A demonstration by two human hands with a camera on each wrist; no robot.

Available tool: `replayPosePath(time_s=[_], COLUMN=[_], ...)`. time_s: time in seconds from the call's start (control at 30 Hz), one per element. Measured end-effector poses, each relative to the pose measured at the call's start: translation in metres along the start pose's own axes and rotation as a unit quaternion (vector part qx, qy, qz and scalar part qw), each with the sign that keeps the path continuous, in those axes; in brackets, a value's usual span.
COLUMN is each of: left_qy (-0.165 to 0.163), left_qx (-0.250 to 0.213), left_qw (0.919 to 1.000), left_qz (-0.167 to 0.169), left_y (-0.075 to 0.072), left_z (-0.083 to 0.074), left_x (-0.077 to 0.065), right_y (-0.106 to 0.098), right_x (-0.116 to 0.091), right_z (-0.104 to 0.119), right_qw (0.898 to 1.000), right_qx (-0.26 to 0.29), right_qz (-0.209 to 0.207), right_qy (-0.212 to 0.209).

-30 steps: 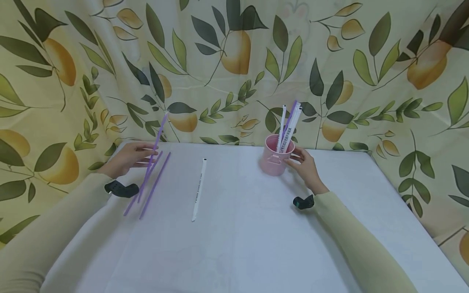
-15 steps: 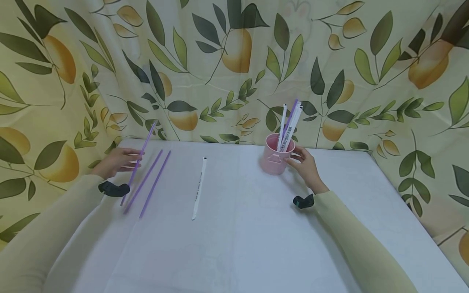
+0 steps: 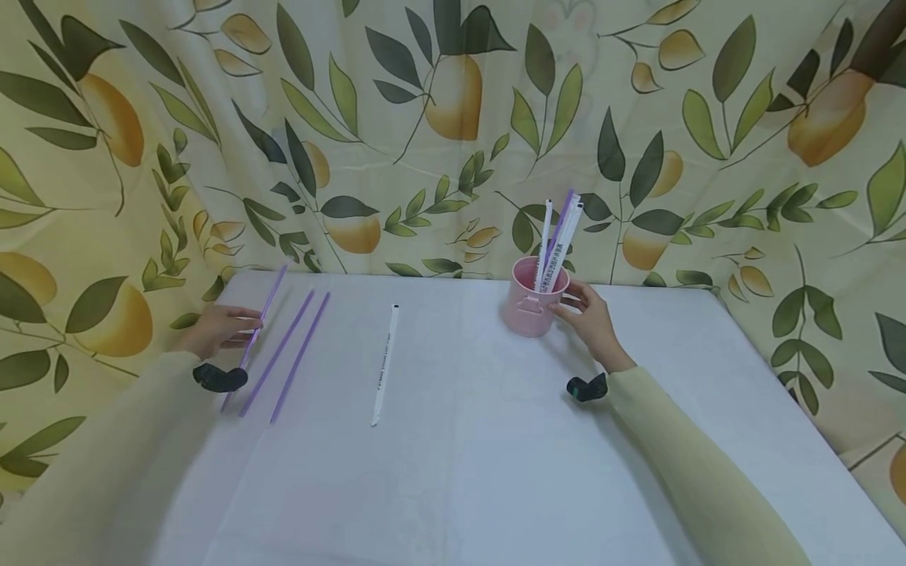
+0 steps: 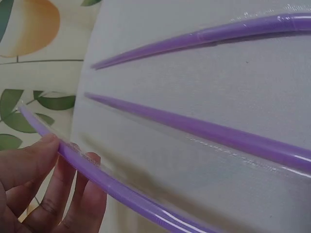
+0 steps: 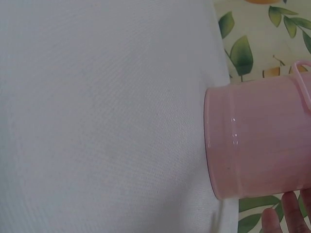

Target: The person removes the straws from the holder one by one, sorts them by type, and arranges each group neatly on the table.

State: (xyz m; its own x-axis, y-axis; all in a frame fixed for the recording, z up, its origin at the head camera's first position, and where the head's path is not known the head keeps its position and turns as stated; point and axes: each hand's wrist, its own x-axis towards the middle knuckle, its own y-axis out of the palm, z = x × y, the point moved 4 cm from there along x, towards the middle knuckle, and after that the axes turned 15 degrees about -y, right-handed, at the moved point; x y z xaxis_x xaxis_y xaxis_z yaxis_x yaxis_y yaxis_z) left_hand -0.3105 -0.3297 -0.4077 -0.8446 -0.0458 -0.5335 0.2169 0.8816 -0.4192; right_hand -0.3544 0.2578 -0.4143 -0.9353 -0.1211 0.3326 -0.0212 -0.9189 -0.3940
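Has just moved the purple straw lower and farther toward nine o'clock in the head view, pinching it between thumb and fingers of the left hand, almost parallel to two other purple straws but apart from them. Likely amounts to spacing out a third in the row, not yet released, with contact against the white table hard to tell. Keeps the right hand, much as before, gripping the side of the pink cup at about three o'clock.
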Motion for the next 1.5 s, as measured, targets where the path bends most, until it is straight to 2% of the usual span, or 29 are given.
replayPosePath(time_s=[0.37, 0.63, 0.93, 1.17, 1.5], left_qy=[0.008, 0.005, 0.023, 0.009, 0.003], left_qx=[0.026, 0.028, 0.085, 0.027, 0.008], left_qw=[0.9988, 0.9973, 0.985, 0.9917, 0.9906], left_qz=[-0.041, -0.069, -0.148, -0.126, -0.137], left_y=[0.004, 0.002, -0.002, -0.002, 0.003], left_z=[0.008, 0.019, 0.025, 0.027, 0.025], left_x=[0.002, 0.012, 0.021, 0.025, 0.027], right_y=[0.0, 0.0, 0.0, 0.0, 0.0], right_x=[-0.001, 0.0, -0.001, -0.001, -0.002], right_z=[0.0, 0.0, -0.001, 0.0, 0.001], right_qw=[1.0, 1.0, 1.0, 1.0, 1.0], right_qx=[0.004, -0.001, -0.002, -0.002, -0.001], right_qz=[-0.002, 0.002, 0.003, 0.003, 0.004], right_qy=[-0.006, -0.009, 0.008, 0.01, 0.006])
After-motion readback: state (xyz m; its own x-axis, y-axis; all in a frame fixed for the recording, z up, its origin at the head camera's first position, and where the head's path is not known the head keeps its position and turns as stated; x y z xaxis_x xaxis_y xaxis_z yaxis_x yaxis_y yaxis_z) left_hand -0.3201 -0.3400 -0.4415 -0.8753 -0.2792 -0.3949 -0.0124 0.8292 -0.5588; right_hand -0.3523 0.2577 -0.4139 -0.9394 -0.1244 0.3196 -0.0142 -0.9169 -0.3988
